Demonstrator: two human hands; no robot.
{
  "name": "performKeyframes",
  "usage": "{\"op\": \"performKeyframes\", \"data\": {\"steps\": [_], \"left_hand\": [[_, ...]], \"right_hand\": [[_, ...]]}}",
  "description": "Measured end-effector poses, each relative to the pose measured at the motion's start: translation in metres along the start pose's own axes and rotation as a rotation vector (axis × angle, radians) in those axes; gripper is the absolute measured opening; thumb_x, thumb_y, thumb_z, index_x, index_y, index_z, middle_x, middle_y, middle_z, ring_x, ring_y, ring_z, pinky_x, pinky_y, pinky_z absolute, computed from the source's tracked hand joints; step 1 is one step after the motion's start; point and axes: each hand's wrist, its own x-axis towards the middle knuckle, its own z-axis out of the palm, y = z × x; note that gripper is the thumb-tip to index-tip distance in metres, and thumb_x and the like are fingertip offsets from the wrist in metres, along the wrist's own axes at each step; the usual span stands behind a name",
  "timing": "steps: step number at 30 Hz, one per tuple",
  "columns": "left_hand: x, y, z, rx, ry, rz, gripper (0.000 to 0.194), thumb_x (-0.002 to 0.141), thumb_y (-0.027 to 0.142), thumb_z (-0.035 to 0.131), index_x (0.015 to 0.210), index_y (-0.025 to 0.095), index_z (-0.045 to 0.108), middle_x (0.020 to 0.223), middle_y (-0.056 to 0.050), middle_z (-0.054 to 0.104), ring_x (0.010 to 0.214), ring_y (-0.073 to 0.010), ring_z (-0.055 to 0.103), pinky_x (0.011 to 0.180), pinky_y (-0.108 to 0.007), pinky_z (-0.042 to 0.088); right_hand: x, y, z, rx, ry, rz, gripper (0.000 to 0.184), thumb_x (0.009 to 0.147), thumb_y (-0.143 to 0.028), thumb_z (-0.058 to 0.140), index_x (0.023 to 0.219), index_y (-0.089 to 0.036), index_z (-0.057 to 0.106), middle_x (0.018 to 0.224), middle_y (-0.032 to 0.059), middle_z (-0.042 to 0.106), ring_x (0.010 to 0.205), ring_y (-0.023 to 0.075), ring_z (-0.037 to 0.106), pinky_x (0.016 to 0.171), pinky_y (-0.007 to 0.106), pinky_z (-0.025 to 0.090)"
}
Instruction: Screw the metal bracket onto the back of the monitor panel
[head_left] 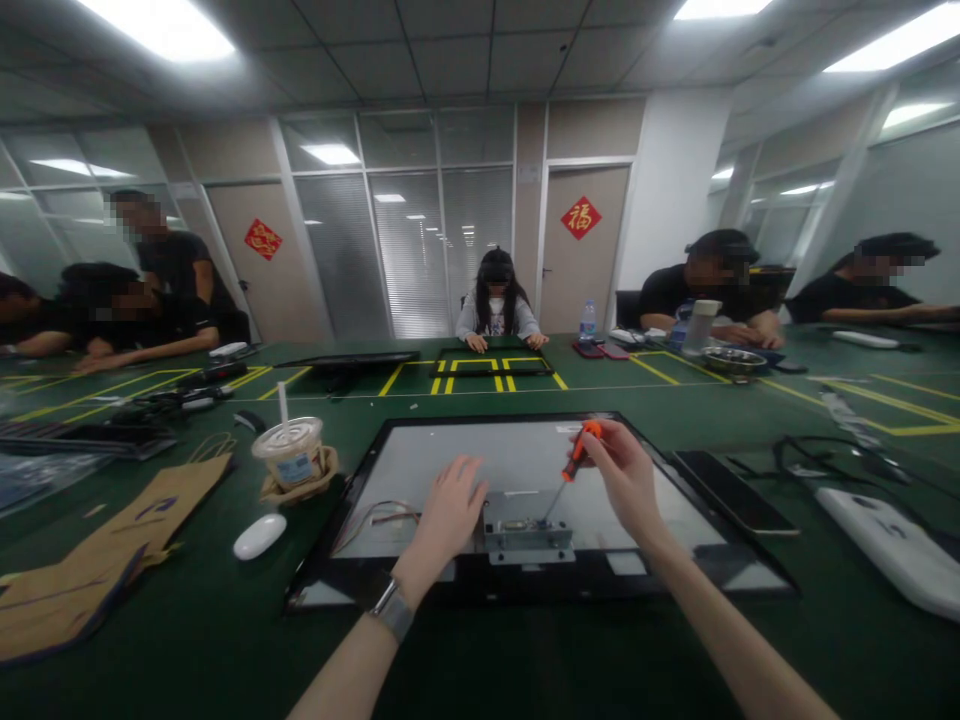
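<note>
Gripping the screwdriver (576, 461), the right hand (627, 478) slanted it down-left to the bracket (529, 541), which lay crosswise on the panel's (420, 440) near side, left end just beside the left hand's (448, 508) extended, slightly parted fingers.

Lidded drink cup (291, 463), white mouse (259, 537), brown paper bag (120, 545), dark slab (735, 490), probably a phone

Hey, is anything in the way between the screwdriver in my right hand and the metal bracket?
Nothing visible. The screwdriver slants from your right hand down to the metal bracket; your left hand is at the bracket's left side, off that line.
</note>
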Motion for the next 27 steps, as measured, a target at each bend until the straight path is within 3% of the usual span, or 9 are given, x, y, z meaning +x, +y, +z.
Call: {"op": "performKeyframes", "data": {"steps": [4,12,27], "left_hand": [[-0.0025,-0.0115,0.0115,0.153,-0.138,-0.013,0.04,0.102,0.035,0.036,0.132,0.016,0.056,0.141,-0.013,0.055,0.134,-0.0282,0.047,0.113,-0.049,0.035],[-0.0035,-0.0044,0.009,0.155,-0.21,0.011,0.044,0.105,0.034,0.025,0.129,0.019,0.059,0.139,-0.011,0.058,0.133,-0.0248,0.049,0.114,-0.05,0.034],[-0.0049,-0.009,0.0126,0.19,-0.215,0.066,0.042,0.105,0.033,0.026,0.129,0.021,0.058,0.14,-0.01,0.056,0.136,-0.0258,0.045,0.114,-0.052,0.034]], "right_hand": [[0.0027,0.0053,-0.0065,-0.091,-0.019,-0.037,0.031,0.075,-0.045,0.077,0.085,-0.02,0.062,0.071,-0.0002,0.063,0.06,0.0155,0.063,0.051,0.028,0.058],[-0.0021,0.0095,-0.0039,-0.122,-0.035,-0.05,0.028,0.077,-0.044,0.075,0.085,-0.02,0.061,0.072,-0.0011,0.06,0.06,0.0144,0.061,0.051,0.027,0.055],[-0.0046,0.0091,-0.0035,-0.158,-0.056,-0.074,0.025,0.078,-0.041,0.074,0.086,-0.021,0.061,0.072,-0.0007,0.061,0.062,0.0148,0.061,0.052,0.027,0.054]]}}
